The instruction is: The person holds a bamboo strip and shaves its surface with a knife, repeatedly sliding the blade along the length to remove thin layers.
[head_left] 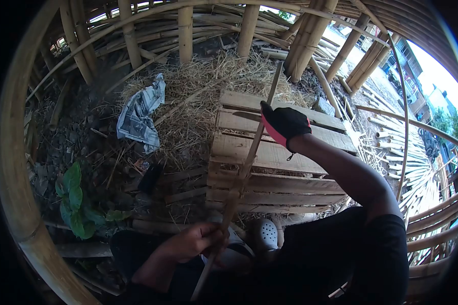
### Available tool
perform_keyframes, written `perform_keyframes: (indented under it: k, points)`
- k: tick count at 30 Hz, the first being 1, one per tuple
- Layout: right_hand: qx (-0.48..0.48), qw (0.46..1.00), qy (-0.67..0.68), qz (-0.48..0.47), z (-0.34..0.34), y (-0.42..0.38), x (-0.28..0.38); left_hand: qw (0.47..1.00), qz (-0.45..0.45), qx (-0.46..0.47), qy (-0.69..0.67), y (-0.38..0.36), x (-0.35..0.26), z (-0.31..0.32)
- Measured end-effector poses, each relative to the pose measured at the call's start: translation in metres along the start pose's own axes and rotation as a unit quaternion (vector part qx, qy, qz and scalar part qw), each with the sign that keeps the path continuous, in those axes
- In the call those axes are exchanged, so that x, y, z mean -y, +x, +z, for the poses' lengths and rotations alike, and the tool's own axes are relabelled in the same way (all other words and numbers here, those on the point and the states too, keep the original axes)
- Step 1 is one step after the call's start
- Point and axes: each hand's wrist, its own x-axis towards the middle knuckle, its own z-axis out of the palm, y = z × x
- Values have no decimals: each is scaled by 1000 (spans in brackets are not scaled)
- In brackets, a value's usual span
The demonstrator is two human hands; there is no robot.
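Observation:
A long bamboo strip [253, 152] slants across the view, from beside my lap up past a wooden slatted crate [285, 155]. My bare left hand [201, 239] is closed round its lower part, close to my knees. Higher up, my right hand [285, 123], in a black and pink glove, is closed at the strip. A knife [247, 116] juts out to the left from this gloved hand, its blade lying across the strip above the crate's slats. The glove hides the knife's handle.
Crumpled newspaper [141, 114] lies on straw [196, 84] left of the crate. A green leafy plant [75, 201] grows at the lower left. Bamboo posts [185, 33] and a curved bamboo pole [23, 213] frame the spot. Many cut bamboo pieces [422, 173] lie to the right.

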Motion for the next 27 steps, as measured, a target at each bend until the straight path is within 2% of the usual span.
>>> perform_keyframes:
  k: [1, 3, 4, 6, 10, 12, 14, 15, 16, 18, 22, 24, 25, 26, 27]
  points:
    - [-1, 1000, 1, 5, -9, -1, 1, 1000, -1, 0, 1, 3, -1, 2]
    - [-7, 1000, -6, 13, -11, 2, 1, 974, -21, -106, -200, 11, 1, 3]
    - [-7, 1000, -5, 13, -3, 7, -3, 974, -22, -106, -199, 16, 2, 5]
    - [-43, 999, -1, -5, 19, 21, -14, 974, -2, -180, -140, 26, 5, 7]
    - [-54, 998, -6, -22, 29, 31, -18, 976, -7, -181, -121, 32, 12, 3]
    - [-38, 999, -10, -1, 31, 32, -14, 975, -28, -184, -117, 32, 12, 1]
    - [40, 999, 19, -1, 32, -4, 10, 974, -33, -199, -104, 31, 9, 5]
    - [36, 999, 4, -40, 44, -25, 18, 971, -38, -215, -93, 31, 7, 7]
    - [-27, 995, -9, -93, 60, -39, 22, 971, -37, -217, -94, 29, 6, 6]
    - [12, 991, -62, -114, 50, -27, 17, 971, -46, -193, -135, 26, 4, 4]
    - [-61, 992, -77, -74, 35, 4, -1, 977, -23, -168, -132, 24, -5, 3]
    - [-86, 969, -167, -160, 39, -17, -1, 975, -36, -142, -168, 23, -5, 4]
    - [-61, 963, -199, -174, 31, -19, 1, 975, -36, -142, -166, 23, -5, 2]
    - [-62, 963, -197, -172, 30, -10, -3, 976, -31, -123, -175, 22, -3, -1]
    - [-62, 978, -137, -142, 25, 1, -4, 976, -28, -106, -186, 21, -2, -3]
